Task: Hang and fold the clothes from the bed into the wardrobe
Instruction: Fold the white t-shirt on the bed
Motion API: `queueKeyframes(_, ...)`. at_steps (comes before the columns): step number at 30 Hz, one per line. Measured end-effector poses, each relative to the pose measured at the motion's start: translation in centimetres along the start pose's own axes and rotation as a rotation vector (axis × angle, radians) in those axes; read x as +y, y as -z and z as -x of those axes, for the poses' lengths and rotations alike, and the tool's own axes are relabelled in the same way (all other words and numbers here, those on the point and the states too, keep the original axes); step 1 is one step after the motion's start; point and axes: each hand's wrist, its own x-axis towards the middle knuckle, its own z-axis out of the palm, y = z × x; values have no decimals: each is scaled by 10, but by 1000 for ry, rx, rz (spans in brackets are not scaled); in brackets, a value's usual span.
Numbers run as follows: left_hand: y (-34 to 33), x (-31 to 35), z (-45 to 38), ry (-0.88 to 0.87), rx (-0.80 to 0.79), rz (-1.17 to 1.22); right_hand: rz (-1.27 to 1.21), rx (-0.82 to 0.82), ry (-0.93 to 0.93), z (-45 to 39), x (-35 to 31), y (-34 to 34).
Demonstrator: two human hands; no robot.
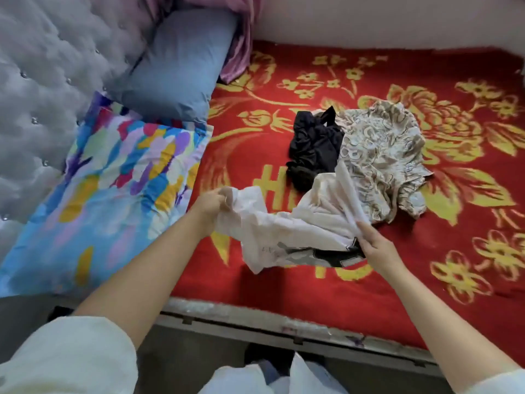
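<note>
A crumpled white garment (pixel 295 223) with a black print near its lower edge is lifted just above the bed (pixel 284 291), which has a red and gold floral cover. My left hand (pixel 210 204) grips its left end. My right hand (pixel 377 248) pinches its right edge by the print. Behind it on the bed lie a black garment (pixel 312 146) and a beige patterned garment (pixel 380 155), bunched side by side and touching. No wardrobe is in view.
A multicoloured pillow (pixel 113 180) and a blue pillow (pixel 176 69) lean on the tufted grey headboard (pixel 42 66) at the left. Pink fabric (pixel 241 38) hangs at the back. The bed's front edge (pixel 255 317) runs just ahead of my feet.
</note>
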Motion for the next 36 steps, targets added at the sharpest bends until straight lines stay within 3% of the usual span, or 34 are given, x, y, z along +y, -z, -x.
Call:
queueKeyframes(3,-4,-104,-24,352,44,-295,493,-430,-302,-3,69,-34)
queueKeyframes(5,-10,-152,-18,525,-15,-695,700,-695,-432,5,96,-50)
queueKeyframes(6,-12,-174,-12,598,-74,-879,758,-802,-445,7,106,-58)
queueKeyframes(8,-16,-206,-7,645,-110,-939,807,-878,-417,3,118,-72)
queueKeyframes(13,-27,-250,-31,597,-12,-857,697,-568,-190,-33,128,-100)
queueKeyframes(17,-48,-268,-68,404,122,-791,580,-330,39,-81,136,-134)
queueKeyframes(20,-56,-280,-91,292,122,-850,570,-122,85,-114,142,-157)
queueKeyframes(24,-67,-291,-108,225,104,-845,801,-203,-104,-149,152,-164)
queueKeyframes(26,-75,-289,-107,210,182,-866,829,-190,-108,-157,150,-155)
queueKeyframes(29,-101,-264,-102,96,279,-704,501,-118,-91,-163,140,-124)
queueKeyframes(32,-136,-233,-106,-75,118,-619,215,-111,-154,-159,128,-79)
queueKeyframes(36,-161,-218,-119,-49,1,-611,224,-68,-209,-146,125,-13)
